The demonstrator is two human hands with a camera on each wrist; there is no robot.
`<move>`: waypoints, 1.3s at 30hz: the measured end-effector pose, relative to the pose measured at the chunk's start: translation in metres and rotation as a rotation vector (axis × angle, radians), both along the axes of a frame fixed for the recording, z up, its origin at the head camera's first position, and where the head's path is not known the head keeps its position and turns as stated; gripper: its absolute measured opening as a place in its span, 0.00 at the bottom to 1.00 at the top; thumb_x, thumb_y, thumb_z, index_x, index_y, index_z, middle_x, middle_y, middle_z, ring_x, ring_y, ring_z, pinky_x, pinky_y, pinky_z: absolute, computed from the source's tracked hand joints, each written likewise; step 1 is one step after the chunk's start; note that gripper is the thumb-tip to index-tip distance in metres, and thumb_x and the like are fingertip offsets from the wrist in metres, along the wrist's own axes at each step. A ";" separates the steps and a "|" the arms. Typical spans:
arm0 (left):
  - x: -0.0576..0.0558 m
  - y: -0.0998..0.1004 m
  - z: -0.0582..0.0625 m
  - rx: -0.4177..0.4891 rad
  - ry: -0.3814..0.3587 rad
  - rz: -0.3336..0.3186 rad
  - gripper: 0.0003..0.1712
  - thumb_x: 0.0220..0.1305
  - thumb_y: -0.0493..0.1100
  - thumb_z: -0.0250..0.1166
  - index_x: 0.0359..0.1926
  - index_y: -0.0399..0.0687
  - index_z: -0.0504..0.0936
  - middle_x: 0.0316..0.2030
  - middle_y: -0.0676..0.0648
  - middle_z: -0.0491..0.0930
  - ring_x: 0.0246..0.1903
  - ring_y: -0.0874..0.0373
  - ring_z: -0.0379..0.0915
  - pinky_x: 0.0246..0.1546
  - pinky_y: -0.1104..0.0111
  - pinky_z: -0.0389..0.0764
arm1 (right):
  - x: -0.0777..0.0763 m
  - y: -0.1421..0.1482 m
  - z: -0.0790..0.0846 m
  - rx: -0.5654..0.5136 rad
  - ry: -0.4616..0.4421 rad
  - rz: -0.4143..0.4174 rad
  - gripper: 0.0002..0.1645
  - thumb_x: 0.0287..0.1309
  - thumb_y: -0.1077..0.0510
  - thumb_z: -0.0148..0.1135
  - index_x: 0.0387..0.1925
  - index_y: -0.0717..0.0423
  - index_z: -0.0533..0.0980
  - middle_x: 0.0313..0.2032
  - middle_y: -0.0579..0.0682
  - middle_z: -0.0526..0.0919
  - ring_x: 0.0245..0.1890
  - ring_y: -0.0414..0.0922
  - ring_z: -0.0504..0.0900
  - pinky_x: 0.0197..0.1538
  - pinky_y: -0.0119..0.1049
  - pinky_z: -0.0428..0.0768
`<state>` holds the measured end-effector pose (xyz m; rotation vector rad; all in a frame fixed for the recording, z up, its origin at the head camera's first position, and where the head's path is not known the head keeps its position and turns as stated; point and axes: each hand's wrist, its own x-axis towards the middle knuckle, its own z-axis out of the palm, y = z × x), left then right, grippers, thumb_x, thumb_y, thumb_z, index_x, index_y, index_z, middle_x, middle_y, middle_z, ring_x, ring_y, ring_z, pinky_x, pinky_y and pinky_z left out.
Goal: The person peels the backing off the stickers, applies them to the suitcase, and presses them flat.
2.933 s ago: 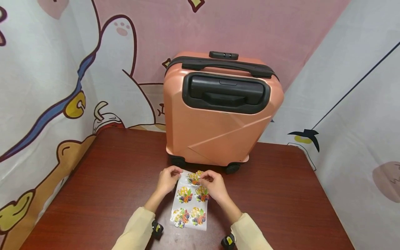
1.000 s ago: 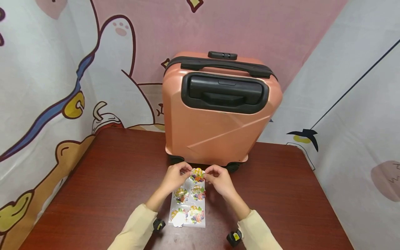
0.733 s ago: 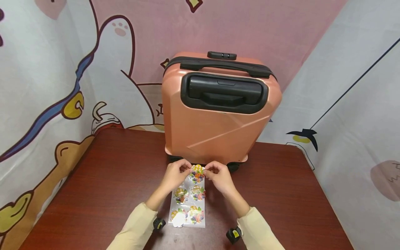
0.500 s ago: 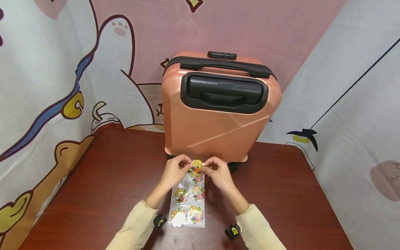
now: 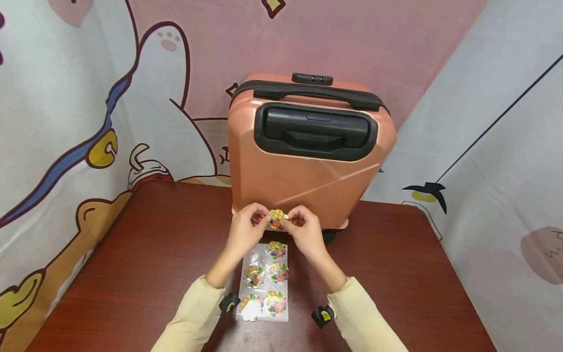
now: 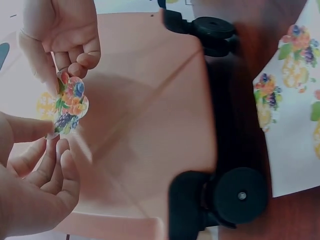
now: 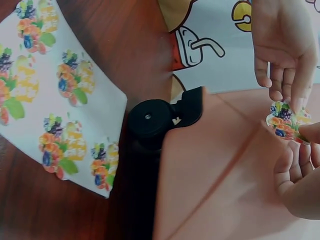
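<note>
My left hand (image 5: 245,230) and right hand (image 5: 306,232) pinch opposite edges of a fruit-patterned sticker (image 5: 276,219) between thumb and fingertips. It is held in front of the lower shell of an orange-pink suitcase (image 5: 303,181); I cannot tell whether it touches. In the left wrist view, the sticker (image 6: 71,104) shows berries and leaves, with the left hand (image 6: 35,192) below and the right hand (image 6: 65,30) above. The right wrist view has the sticker (image 7: 286,121) at its right edge. Under the hands, the white sticker sheet (image 5: 259,254) lies on the table, bearing several similar stickers.
The suitcase stands at the back of the brown table (image 5: 176,264), its black wheel (image 5: 328,235) near the right hand. Its black handle (image 5: 316,129) is folded in. Behind hangs a cartoon-printed cloth (image 5: 184,122). A white flower-shaped piece (image 5: 252,310) lies on the sheet's near left corner.
Both hands have lifted the sticker off the sheet's top right and carried it forward to the suitcase's lower front. The sheet stays on the table, with another sticker visible at its top right.
</note>
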<state>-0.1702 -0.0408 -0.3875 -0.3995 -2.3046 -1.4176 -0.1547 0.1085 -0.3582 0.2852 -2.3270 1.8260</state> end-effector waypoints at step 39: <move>-0.013 -0.005 0.050 0.159 0.259 0.182 0.09 0.49 0.33 0.69 0.27 0.36 0.76 0.23 0.43 0.73 0.22 0.54 0.70 0.22 0.66 0.73 | -0.031 -0.033 0.030 0.057 0.324 -0.172 0.12 0.44 0.68 0.67 0.23 0.63 0.69 0.18 0.52 0.73 0.20 0.41 0.70 0.24 0.27 0.69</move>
